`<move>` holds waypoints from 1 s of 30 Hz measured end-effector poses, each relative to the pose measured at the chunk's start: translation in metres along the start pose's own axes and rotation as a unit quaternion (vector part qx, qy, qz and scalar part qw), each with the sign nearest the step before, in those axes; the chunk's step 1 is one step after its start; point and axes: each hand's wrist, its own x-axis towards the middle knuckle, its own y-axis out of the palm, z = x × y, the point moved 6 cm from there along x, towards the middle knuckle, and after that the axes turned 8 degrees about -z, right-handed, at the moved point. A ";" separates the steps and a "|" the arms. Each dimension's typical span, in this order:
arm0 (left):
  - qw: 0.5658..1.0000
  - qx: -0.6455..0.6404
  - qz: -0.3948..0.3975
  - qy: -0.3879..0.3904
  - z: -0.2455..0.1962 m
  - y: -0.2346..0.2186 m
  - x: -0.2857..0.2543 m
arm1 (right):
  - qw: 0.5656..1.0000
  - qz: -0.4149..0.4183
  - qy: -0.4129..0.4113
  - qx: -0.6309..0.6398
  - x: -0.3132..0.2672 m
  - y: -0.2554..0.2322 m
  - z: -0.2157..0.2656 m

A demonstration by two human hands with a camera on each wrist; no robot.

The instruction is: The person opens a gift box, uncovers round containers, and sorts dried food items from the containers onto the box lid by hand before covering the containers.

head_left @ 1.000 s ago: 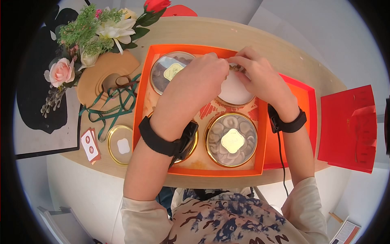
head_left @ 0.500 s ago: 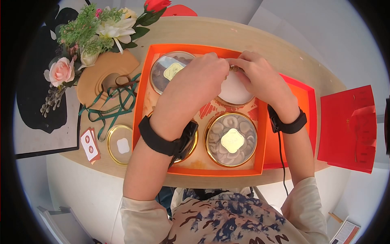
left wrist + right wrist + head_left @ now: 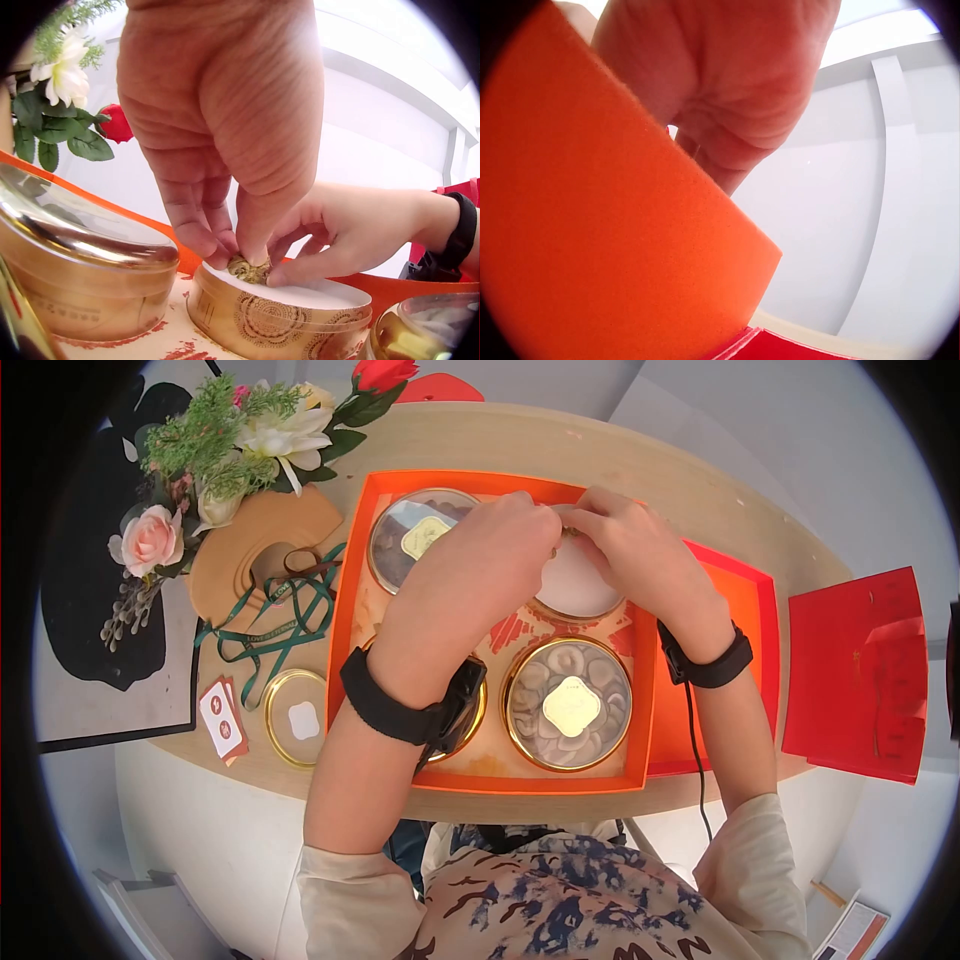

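In the left wrist view the left hand (image 3: 225,112) pinches a small brown-green dried piece (image 3: 249,271) between thumb and fingers. The right hand (image 3: 341,232) has its thumb tip against the same piece, fingers curled. Under them stands a round tub (image 3: 281,319) with a gold pattern and something white inside. From above, the left hand (image 3: 490,555) and right hand (image 3: 645,560) meet at the far rim of this tub, whose white inside (image 3: 578,580) shows. An orange wall covers the right hand's (image 3: 727,75) fingertips in the right wrist view.
Other round tubs (image 3: 568,705) stand in the orange box (image 3: 540,784). Left of it lie green ribbons (image 3: 262,640), a gold-rimmed lid (image 3: 290,745), cards (image 3: 222,720) and flowers (image 3: 155,540). A red box (image 3: 745,600) and red bag (image 3: 855,675) are at the right.
The right hand's fingers have shifted slightly over the tub's far rim, and less of the dried piece shows between the hands in the head view. The left hand has barely moved.
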 end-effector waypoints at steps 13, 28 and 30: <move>1.000 -0.015 -0.008 0.002 0.002 0.000 0.000 | 0.999 0.006 0.005 0.042 0.000 0.000 -0.004; 0.998 -0.056 0.030 -0.007 -0.014 -0.018 0.008 | 0.974 -0.075 0.114 0.183 -0.030 -0.059 -0.044; 0.998 -0.037 0.034 0.026 -0.027 -0.019 0.016 | 0.966 -0.096 0.137 0.196 -0.048 -0.071 -0.059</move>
